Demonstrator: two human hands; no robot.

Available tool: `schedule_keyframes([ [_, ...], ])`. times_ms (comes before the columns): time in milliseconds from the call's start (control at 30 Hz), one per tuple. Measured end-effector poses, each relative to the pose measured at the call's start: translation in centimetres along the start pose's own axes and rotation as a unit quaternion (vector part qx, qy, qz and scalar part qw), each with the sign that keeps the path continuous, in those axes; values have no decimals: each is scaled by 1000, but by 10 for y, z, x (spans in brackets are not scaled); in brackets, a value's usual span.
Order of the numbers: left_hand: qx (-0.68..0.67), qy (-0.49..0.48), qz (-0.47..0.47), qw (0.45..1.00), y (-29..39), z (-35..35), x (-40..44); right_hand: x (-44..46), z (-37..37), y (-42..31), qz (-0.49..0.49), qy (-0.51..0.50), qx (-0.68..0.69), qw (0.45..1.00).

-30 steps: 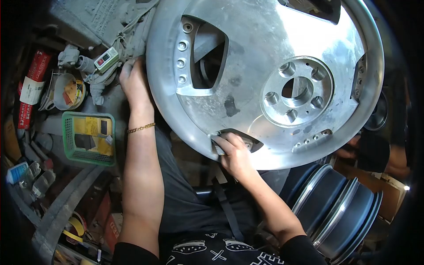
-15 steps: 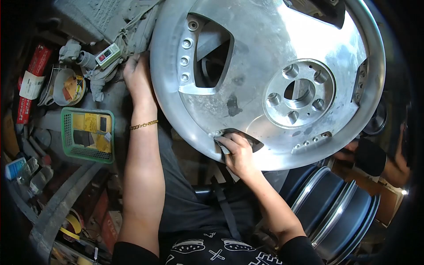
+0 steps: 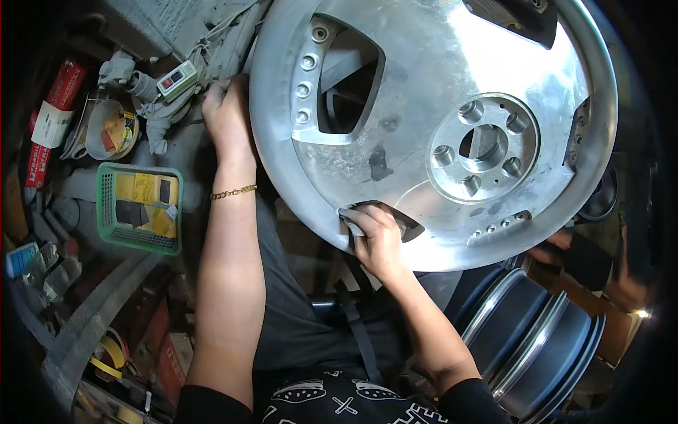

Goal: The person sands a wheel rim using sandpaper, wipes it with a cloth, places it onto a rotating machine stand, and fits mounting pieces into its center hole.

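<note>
Round silver metal wheel (image 3: 413,85) before you. Right hand (image 3: 379,242) curled at its lower opening (image 3: 409,226), apparently working the edge, hold unclear; left hand (image 3: 229,121) beside rim (image 3: 272,131), grip hidden. Next move calls for steadiness.

Glare whitened part of the silver wheel (image 3: 409,141), a small light (image 3: 642,313) flared at right, and darkness swallowed the corners.

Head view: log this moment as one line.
metal wheel rim: facing camera; left hand: beside outer edge; right hand: at lower opening; green basket: left of rim
</note>
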State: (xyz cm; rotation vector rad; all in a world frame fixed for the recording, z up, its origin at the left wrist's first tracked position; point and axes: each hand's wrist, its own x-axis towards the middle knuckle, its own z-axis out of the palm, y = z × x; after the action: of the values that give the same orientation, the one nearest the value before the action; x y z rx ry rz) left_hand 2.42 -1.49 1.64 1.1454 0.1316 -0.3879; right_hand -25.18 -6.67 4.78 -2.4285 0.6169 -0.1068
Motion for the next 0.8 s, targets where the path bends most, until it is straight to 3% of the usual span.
schedule_keyframes([
  [800,50,-39,13,998,-8,1,4,-14,-1,9,-6,15,-59,998],
])
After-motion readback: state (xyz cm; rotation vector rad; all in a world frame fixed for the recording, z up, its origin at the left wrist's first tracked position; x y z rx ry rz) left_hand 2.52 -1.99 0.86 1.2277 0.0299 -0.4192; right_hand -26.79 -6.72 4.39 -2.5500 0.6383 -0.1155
